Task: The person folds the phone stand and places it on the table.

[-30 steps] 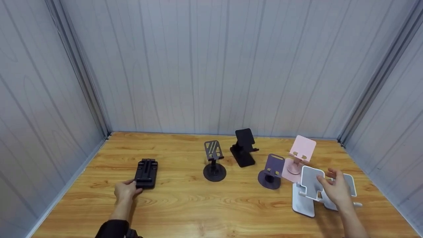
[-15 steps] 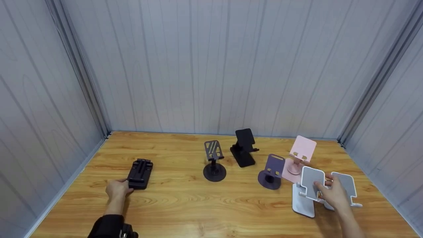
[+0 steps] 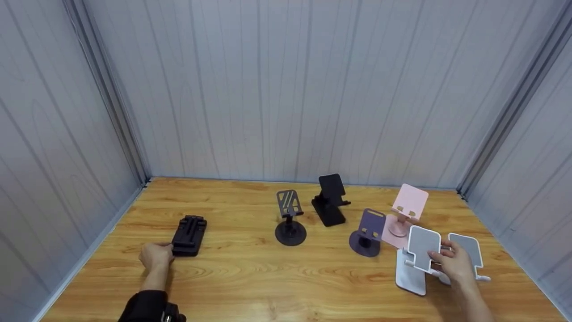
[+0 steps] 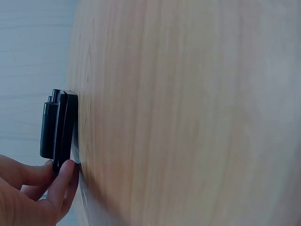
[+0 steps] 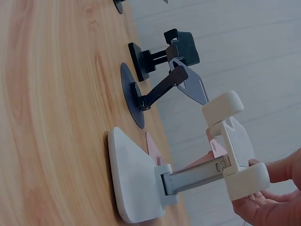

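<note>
Main risk, as judged: a knock on the right side. The front white stand (image 3: 424, 248) stood on the wooden table (image 3: 268, 286), crowded by the pink stand (image 3: 410, 201) behind and the second white stand (image 3: 467, 248) to its right; whether the bases touched could not be told. A sideways pull on the plate would probably swing it into a neighbour, or tip the base, since the grip sat high on the upright part. A push at the plate could also turn the hinge instead of shifting the whole stand. On the left, the folded black stand (image 3: 190, 236) was gripped at its near end only — a lift from there might let the far end droop or slip

Pose: right hand (image 3: 456, 266) came in from the near right corner, in front of the second white stand, thumb and fingers pinching the right edge of the front white stand's plate, gap narrow. Left hand (image 3: 156, 256) reached forward from the near left, knuckles up, thumb and fingers closed on the black stand's near left corner — any clearance under it could not be judged
</note>
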The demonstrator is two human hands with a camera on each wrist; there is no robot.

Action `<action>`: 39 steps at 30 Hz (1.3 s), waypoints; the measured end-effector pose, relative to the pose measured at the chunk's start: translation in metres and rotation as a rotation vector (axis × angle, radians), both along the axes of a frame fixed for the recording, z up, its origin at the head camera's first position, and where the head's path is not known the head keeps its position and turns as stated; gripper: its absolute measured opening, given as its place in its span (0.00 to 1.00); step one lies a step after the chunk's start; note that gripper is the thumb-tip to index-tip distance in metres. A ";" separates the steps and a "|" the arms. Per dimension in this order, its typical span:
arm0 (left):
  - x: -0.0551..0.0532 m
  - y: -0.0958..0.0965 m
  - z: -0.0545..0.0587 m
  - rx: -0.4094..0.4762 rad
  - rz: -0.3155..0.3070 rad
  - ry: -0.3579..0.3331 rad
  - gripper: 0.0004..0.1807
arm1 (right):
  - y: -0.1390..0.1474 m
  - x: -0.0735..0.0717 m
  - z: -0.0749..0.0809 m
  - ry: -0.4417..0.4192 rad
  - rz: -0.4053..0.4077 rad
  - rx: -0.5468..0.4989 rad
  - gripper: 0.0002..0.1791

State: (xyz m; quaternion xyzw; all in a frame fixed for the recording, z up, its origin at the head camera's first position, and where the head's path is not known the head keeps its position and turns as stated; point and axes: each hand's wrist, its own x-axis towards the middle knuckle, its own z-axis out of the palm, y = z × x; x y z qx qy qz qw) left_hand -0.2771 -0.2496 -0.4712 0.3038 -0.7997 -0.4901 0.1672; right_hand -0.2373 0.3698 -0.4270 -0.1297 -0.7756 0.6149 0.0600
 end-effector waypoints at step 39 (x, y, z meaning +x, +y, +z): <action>0.014 0.133 0.041 0.260 -0.460 0.287 0.17 | -0.093 0.034 0.056 0.309 0.259 -0.314 0.17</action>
